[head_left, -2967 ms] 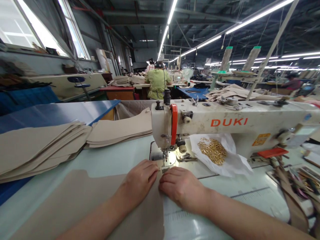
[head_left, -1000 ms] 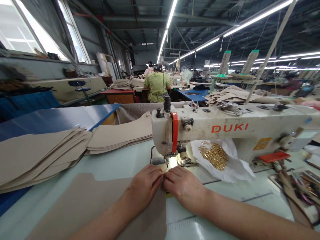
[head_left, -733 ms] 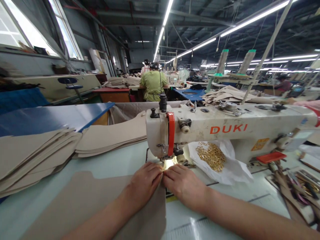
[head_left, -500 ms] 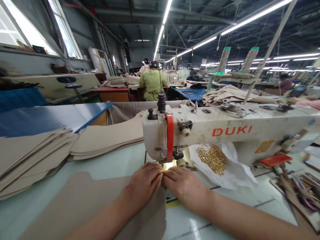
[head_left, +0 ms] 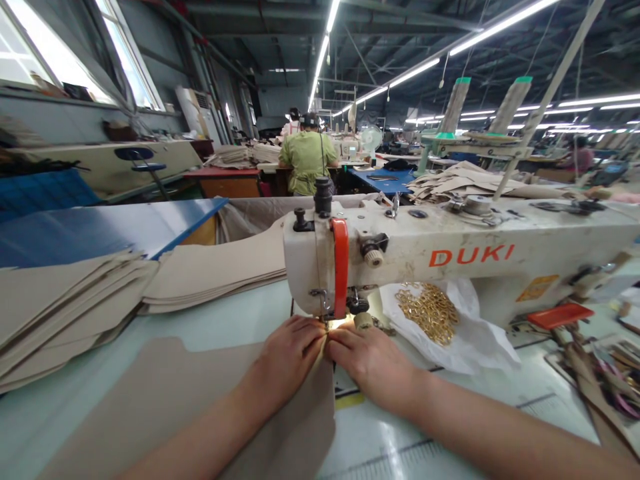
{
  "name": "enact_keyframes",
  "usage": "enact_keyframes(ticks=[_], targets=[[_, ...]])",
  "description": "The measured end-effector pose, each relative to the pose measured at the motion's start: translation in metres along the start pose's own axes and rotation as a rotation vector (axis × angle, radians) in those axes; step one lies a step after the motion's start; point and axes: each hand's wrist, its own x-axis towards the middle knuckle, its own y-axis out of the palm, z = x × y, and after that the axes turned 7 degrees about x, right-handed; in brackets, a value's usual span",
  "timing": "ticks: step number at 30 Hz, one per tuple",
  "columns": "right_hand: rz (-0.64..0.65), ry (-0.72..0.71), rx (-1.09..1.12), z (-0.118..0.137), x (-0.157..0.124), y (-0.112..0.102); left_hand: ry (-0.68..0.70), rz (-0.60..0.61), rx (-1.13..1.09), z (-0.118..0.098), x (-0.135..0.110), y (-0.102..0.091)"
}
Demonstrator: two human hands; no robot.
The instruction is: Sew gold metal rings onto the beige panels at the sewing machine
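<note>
A flat beige-grey panel [head_left: 170, 387] of fabric or leather lies on the pale green sewing table [head_left: 415, 427], its right edge under the head of the sewing machine [head_left: 400, 233]. My left hand [head_left: 290, 350] rests on the panel close to the lit needle area, fingers bent and pressed together at its edge. Just right of the needle, my right hand [head_left: 367, 353] has its fingers closed at the same edge, nearly touching the left. The fingertips of both hands hide the spot they grip, and any small piece there cannot be made out.
Stacks of cut panels [head_left: 215, 277] lie behind and to the left. Gold metal fittings [head_left: 427, 313] sit on white wrapping [head_left: 483, 343] under the machine arm. At far right are straps and tools [head_left: 607, 387]. A person [head_left: 309, 157] in a yellow-green top sits further ahead.
The view has shifted slightly, so the machine and table sit a little differently. Both hands stay together at the panel's edge by the needle.
</note>
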Motion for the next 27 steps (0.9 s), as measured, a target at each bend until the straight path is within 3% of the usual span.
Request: enact_keyframes(ticks=[14,27], targets=[[-0.084,-0.039,-0.011,0.005,-0.008,0.003,-0.020,-0.006,-0.001,-0.003,-0.003,-0.001],[-0.006,-0.121,0.036,0.005,-0.012,0.001,0.101,0.144,0.133,-0.006,-0.024,-0.009]])
